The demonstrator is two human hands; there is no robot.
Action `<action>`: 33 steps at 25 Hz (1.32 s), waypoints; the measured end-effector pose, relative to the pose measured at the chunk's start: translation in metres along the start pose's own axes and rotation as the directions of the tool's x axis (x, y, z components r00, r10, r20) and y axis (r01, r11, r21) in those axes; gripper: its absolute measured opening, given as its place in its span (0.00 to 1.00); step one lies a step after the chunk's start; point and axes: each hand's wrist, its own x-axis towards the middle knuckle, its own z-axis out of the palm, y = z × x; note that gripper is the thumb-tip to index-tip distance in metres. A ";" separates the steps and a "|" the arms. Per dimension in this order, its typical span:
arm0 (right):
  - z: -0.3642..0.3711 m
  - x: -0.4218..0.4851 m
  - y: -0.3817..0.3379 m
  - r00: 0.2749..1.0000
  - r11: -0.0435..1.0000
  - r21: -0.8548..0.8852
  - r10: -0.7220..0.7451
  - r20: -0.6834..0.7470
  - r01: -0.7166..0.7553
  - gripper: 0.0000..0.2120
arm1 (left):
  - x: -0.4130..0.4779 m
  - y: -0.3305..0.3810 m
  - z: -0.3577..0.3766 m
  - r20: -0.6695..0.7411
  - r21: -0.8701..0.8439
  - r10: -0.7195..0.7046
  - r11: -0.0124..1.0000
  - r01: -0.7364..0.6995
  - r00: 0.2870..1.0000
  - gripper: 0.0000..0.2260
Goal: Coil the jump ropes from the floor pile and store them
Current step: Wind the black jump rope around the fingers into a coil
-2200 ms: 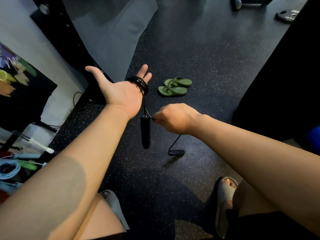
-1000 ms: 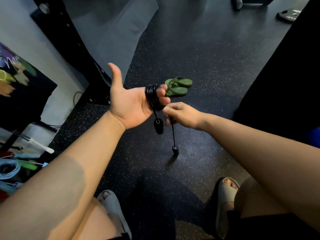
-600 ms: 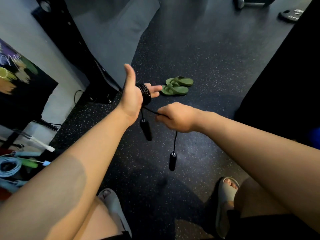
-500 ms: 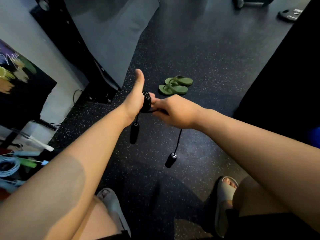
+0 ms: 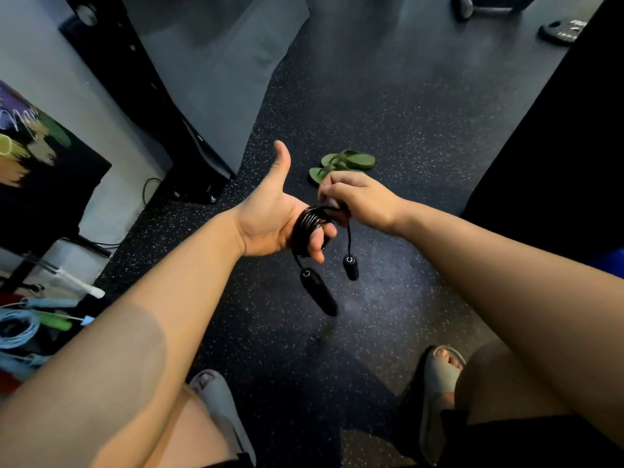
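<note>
Dark speckled rubber gym floor (image 5: 388,106), with a pair of green flip-flops (image 5: 344,163) lying on it, a black weight plate (image 5: 560,28) far off, and light blue coiled jump ropes (image 5: 15,327) piled at the left edge.

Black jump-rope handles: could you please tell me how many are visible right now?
2. The longer black plastic handle hangs below the left hand, under the black rope coil around its fingers. The shorter-looking handle dangles below the right hand.
</note>
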 end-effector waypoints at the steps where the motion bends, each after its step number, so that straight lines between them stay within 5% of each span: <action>1: -0.001 -0.001 0.002 1.000 1.000 0.000 0.013 -0.010 -0.013 0.10 | -0.001 0.001 0.000 0.012 -0.054 0.040 0.998 -0.039 0.999 0.60; 5: -0.007 -0.002 0.023 0.994 0.994 0.033 0.105 0.020 -0.105 0.18 | -0.006 0.006 -0.005 -0.042 -0.295 0.199 0.934 -0.202 0.979 0.60; 8: -0.004 -0.007 0.036 0.979 0.974 -0.146 0.186 0.088 -0.172 0.29 | -0.011 0.009 -0.011 -0.159 -0.475 0.301 0.812 -0.340 0.940 0.60; 13: 0.008 -0.003 0.056 0.953 0.875 -0.455 0.260 0.154 -0.166 0.13 | -0.014 0.008 -0.015 -0.386 -0.566 0.446 0.577 -0.589 0.808 0.58; 17: 0.014 -0.004 0.043 0.948 0.811 -0.582 0.229 0.222 -0.060 0.13 | -0.012 0.008 -0.019 -0.512 -0.529 0.486 0.472 -0.706 0.708 0.58; 19: 0.021 -0.009 0.027 0.946 0.770 -0.635 0.159 0.281 0.059 0.13 | -0.009 0.005 -0.025 -0.579 -0.435 0.448 0.537 -0.723 0.681 0.57; 22: 0.029 -0.013 0.002 0.947 0.713 -0.652 -0.051 0.317 0.257 0.12 | 0.000 -0.003 -0.030 -0.638 -0.230 0.335 0.777 -0.586 0.694 0.57; 25: 0.025 -0.011 -0.015 0.914 0.625 -0.667 -0.278 0.295 0.406 0.11 | 0.006 -0.008 -0.029 -0.560 -0.086 0.233 0.938 -0.335 0.795 0.60; 28: 0.014 -0.008 -0.021 0.877 0.569 -0.680 -0.403 0.260 0.463 0.07 | 0.005 -0.010 -0.018 -0.298 0.070 0.162 0.987 -0.148 0.941 0.62; 33: -0.011 -0.006 -0.026 0.899 0.676 -0.599 -0.385 0.211 0.430 0.12 | -0.001 -0.007 -0.001 -0.120 0.113 0.009 0.994 0.005 0.993 0.61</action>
